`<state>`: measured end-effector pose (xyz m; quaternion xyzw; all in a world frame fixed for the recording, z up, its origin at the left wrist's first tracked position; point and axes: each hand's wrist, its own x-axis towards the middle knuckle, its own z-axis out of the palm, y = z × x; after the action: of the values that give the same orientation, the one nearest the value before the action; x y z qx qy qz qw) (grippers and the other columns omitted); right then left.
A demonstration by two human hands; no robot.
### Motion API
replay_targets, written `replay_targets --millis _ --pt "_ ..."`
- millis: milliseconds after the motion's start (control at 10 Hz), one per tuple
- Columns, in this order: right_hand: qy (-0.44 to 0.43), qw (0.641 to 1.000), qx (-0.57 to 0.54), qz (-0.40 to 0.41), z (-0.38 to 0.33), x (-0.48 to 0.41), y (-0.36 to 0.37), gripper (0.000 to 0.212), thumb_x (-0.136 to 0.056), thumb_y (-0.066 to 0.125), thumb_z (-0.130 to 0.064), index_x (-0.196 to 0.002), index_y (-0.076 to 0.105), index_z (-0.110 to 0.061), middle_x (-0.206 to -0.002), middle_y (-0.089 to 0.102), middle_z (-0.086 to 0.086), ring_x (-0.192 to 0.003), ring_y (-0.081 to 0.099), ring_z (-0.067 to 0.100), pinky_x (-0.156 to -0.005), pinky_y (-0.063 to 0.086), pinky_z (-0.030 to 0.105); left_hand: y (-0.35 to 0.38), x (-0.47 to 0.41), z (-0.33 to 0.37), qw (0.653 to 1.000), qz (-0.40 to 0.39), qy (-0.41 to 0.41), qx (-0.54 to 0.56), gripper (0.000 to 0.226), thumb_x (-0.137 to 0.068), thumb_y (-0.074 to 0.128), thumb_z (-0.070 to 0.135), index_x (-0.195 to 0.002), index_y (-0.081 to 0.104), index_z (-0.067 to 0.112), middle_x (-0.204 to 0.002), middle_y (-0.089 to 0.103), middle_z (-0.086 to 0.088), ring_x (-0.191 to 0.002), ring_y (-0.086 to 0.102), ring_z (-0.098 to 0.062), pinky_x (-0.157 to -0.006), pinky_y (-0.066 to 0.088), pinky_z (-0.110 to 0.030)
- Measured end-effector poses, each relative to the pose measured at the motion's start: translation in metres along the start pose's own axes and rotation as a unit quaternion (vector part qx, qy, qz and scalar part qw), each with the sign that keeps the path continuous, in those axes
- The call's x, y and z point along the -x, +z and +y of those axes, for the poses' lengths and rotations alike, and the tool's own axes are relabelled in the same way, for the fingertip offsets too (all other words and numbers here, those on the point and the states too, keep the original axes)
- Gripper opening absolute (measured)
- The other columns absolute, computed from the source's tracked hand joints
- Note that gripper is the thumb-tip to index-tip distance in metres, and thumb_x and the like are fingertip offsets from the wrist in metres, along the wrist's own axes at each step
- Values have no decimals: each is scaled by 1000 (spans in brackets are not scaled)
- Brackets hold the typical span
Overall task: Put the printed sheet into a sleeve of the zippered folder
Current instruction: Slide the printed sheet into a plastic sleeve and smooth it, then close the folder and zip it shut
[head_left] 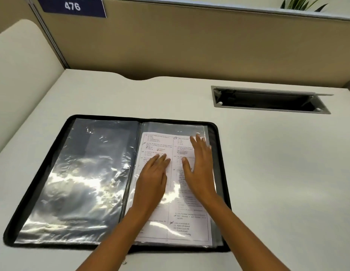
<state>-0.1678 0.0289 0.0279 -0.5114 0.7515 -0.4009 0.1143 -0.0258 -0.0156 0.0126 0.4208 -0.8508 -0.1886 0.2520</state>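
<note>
the folder [119, 180] lies open on the desk [277, 163], and the sheet [176, 192] sits in its right-hand sleeve [176, 128], under the clear plastic as far as the glare lets me judge. both the left hand [152, 180] and the right hand [199, 165] lie flat, fingers spread, pressing and grasping nothing. if either palm drags sideways, the slick plastic could ruck and crease the paper, or nudge it back toward the sleeve's mouth.
</note>
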Motion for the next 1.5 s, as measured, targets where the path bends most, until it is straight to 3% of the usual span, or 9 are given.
replay_targets --millis 300,400,700,900,1000,1200,1300,1400,1500 --pt "3 996 82 -40 -4 106 -3 52 -98 46 -23 -147 29 -18 -158 16 -2 -148 6 13 -121 1 29 -22 58 16 999 30 -10 35 35 -83 60 -6 -116 66 6 -111 69 -8 -107 61 -24 -94 51 -37" --pt "12 989 133 -68 -5 132 -2 58 -100 37 -34 -150 11 -20 -160 6 -1 -148 -1 12 -121 -2 29 -33 81 18 997 57 -38 22 34 -83 60 -5 -115 65 6 -112 68 -9 -107 60 -27 -96 48 -37" --pt "-9 971 223 -88 6 131 -17 61 -100 30 -43 -151 7 -19 -160 7 -5 -148 1 11 -120 -5 27 -51 131 4 940 101 -310 -104 47 -92 54 27 -132 47 4 -145 38 -22 -135 31 -39 -111 17 -55" --pt "-19 966 240 -97 7 132 -18 59 -100 31 -40 -151 11 -17 -160 12 -1 -148 5 14 -121 -1 30 -81 140 -1 833 253 -486 80 72 -90 59 26 -145 20 1 -156 1 -21 -129 24 -45 -104 32 -52" --pt "-23 966 240 -91 7 132 -19 59 -100 34 -38 -151 14 -16 -160 14 0 -148 7 16 -122 1 31 -103 135 -15 680 338 -592 270 67 -94 52 32 -143 19 2 -152 10 -18 -125 36 -40 -97 42 -47" --pt "-29 971 225 -82 7 134 -19 59 -100 38 -36 -150 16 -15 -159 16 1 -148 10 17 -122 5 34 -110 151 -34 549 401 -553 482 43 -93 53 28 -128 47 5 -113 55 -7 -98 56 -23 -86 51 -33" --pt "-31 971 223 -78 7 135 -19 59 -100 38 -35 -150 17 -14 -159 17 1 -148 11 17 -122 6 35 -110 157 -36 607 371 -496 497 22 -90 61 24 -108 61 11 -94 60 3 -88 58 -13 -88 48 -28" --pt "-34 971 223 -74 8 134 -19 59 -100 38 -36 -150 17 -15 -159 17 1 -148 11 17 -122 6 35 -111 157 -32 722 337 -391 460 33 -85 70 19 -116 59 22 -104 65 12 -95 63 -1 -83 50 -14" --pt "-38 972 219 -74 9 135 -19 58 -100 39 -35 -150 18 -15 -159 17 1 -148 11 17 -122 8 35 -111 154 -24 781 327 -330 417 51 -83 71 21 -129 50 21 -115 61 14 -103 59 6 -81 48 -5"
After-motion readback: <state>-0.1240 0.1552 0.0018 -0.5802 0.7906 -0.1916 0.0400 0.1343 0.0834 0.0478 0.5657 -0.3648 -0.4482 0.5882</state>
